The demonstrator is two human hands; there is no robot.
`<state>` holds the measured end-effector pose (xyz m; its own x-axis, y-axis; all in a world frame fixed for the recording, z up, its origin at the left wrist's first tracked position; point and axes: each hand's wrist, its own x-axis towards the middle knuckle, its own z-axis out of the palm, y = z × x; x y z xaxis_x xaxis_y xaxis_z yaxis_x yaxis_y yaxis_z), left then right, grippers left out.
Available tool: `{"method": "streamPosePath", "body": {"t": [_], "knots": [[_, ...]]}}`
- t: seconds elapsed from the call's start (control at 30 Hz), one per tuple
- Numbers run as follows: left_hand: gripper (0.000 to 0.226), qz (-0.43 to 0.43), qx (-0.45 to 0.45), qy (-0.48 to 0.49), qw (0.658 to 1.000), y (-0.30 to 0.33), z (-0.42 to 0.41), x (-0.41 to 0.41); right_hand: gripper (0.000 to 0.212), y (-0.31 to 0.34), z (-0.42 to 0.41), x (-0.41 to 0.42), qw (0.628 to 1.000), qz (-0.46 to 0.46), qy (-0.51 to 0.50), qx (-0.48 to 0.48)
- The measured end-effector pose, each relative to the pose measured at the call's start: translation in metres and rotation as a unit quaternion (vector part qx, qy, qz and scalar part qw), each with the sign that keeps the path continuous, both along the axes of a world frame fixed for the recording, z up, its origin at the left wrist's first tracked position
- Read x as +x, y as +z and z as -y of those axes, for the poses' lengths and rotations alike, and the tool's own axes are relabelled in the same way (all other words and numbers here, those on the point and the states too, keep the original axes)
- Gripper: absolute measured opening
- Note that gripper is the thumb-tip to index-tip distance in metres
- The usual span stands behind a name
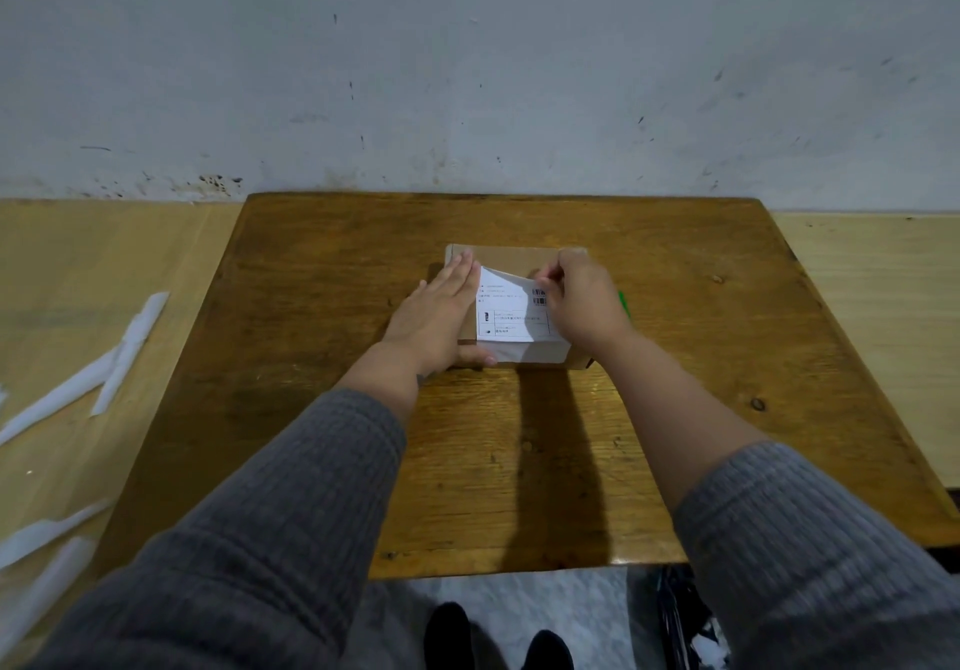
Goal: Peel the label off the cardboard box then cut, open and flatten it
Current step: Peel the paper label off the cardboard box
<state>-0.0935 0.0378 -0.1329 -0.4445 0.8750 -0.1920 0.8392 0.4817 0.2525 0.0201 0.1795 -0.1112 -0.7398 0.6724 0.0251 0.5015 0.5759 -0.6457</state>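
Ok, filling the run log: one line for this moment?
step: label peel | left hand: flat on cardboard box | right hand: pinching label far corner, lifted | box: uncut

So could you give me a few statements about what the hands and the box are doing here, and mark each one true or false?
1. The left hand lies flat on the brown cardboard box. True.
2. The right hand pinches the far edge of the white printed shipping label, which lifts there. True.
3. The label is already completely off the box. False: its near part still lies on the box top.
4. The box rests on the pale floor. False: it sits on the dark wooden table.
5. A green object shows just beyond the right hand. True.
6. The box has been flattened. False: it still stands as a closed box.
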Motion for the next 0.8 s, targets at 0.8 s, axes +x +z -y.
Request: {"method": "streamPosePath", "body": {"t": [0.8], "knots": [[0.122, -0.035, -0.015, 0.011, 0.999, 0.001, -0.001, -0.001, 0.011, 0.014, 0.009, -0.012, 0.998, 0.061, -0.024, -0.021]]}}
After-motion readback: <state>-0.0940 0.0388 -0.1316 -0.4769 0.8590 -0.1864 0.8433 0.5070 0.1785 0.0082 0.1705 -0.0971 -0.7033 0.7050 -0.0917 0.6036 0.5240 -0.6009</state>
